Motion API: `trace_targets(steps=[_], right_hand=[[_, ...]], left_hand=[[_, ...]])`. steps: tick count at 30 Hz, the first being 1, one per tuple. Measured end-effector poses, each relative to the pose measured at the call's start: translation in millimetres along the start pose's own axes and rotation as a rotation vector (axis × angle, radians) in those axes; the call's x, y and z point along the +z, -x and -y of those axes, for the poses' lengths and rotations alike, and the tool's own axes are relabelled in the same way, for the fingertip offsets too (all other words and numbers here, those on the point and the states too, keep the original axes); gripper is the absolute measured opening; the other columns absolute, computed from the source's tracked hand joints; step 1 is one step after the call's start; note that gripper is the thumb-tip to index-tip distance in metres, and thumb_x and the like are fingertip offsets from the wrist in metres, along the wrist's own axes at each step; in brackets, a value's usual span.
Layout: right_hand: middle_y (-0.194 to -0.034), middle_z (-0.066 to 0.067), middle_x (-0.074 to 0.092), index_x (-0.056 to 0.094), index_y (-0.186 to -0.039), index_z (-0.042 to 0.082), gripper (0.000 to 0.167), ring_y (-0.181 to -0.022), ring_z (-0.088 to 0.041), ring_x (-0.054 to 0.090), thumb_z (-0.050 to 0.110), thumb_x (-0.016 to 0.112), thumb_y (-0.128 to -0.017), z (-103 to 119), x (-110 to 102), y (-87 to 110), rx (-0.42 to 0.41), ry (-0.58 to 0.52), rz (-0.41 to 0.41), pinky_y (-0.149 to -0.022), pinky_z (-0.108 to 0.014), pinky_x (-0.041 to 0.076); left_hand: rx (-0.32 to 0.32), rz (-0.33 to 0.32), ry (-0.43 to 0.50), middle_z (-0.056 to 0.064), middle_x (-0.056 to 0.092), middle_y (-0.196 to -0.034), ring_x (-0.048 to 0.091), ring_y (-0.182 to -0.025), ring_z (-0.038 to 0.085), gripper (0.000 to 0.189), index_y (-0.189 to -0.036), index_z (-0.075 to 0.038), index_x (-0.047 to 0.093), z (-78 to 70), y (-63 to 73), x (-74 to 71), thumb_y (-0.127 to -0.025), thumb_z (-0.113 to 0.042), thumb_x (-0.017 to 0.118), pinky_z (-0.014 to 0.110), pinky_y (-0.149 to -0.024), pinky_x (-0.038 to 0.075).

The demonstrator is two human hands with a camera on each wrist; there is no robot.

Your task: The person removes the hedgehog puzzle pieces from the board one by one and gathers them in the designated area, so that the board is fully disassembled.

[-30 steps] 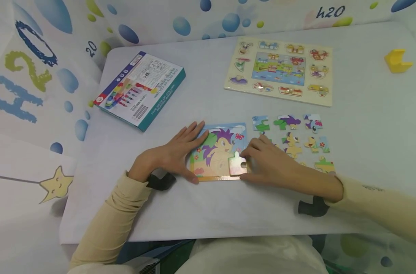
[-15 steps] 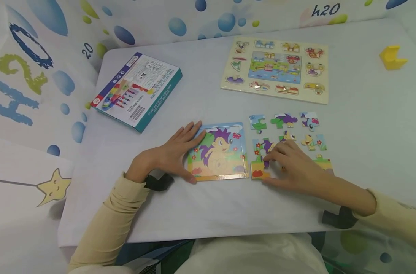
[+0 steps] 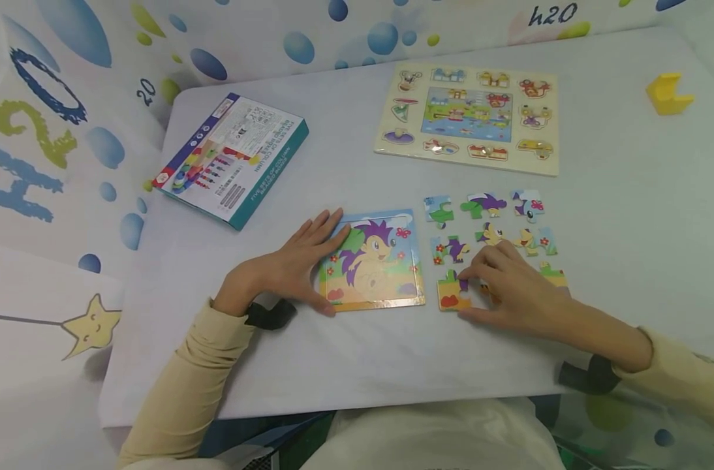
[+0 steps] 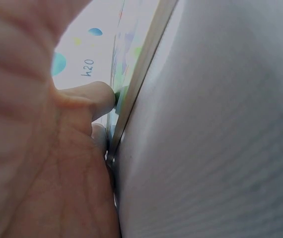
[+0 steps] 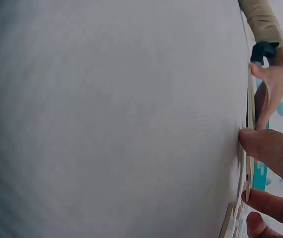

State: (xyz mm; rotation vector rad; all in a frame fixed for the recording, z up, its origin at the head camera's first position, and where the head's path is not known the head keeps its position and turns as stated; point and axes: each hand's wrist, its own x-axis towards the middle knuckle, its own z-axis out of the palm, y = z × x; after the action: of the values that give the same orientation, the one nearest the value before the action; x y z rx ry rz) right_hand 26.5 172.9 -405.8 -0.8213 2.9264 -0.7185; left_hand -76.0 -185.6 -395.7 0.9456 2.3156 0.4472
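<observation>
In the head view, my left hand (image 3: 289, 266) rests at the left side of a square puzzle board (image 3: 386, 305), fingers spread over its upper left edge and thumb by the lower left corner. A purple-haired hedgehog is printed on the board. To its right, my right hand (image 3: 512, 294) pinches a puzzle piece (image 3: 450, 300) with red stones on it, thumb at the bottom and fingers at the upper right side. The right wrist view shows thumb (image 5: 255, 141) and finger at the thin piece's edges, low over the cloth. Other puzzle pieces (image 3: 486, 203) lie in rows around that hand, partly covered by it.
A boxed toy (image 3: 233, 160) lies at the back left. Behind the pieces is a wooden peg puzzle (image 3: 465, 153) with vehicles and buildings. A yellow block (image 3: 669, 94) sits at the far right. White cloth covers the table (image 3: 345, 365).
My right hand has moved from the board's lower right to the loose pieces, bringing a piece down among them, then shifting it slightly right. My left hand stays on the board.
</observation>
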Motion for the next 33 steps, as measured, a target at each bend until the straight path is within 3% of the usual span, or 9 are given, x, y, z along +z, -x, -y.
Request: trace_targets(steps=[33], right_hand=[[-0.099,0.005,0.059,0.071,-0.103,0.012,0.044,-0.095,-0.012,0.040,0.035,0.088,-0.069,-10.7,0.1,-1.4,-0.039,-0.027,0.027,-0.071,-0.029,0.041]], left_hand=[[-0.011,-0.004,0.012,0.003,-0.017,-0.164,-0.023,-0.149,0.022,0.132,-0.158,-0.013,0.006,-0.8,-0.3,0.8,-0.062,-0.054,0.087,0.042,-0.121,-0.011]])
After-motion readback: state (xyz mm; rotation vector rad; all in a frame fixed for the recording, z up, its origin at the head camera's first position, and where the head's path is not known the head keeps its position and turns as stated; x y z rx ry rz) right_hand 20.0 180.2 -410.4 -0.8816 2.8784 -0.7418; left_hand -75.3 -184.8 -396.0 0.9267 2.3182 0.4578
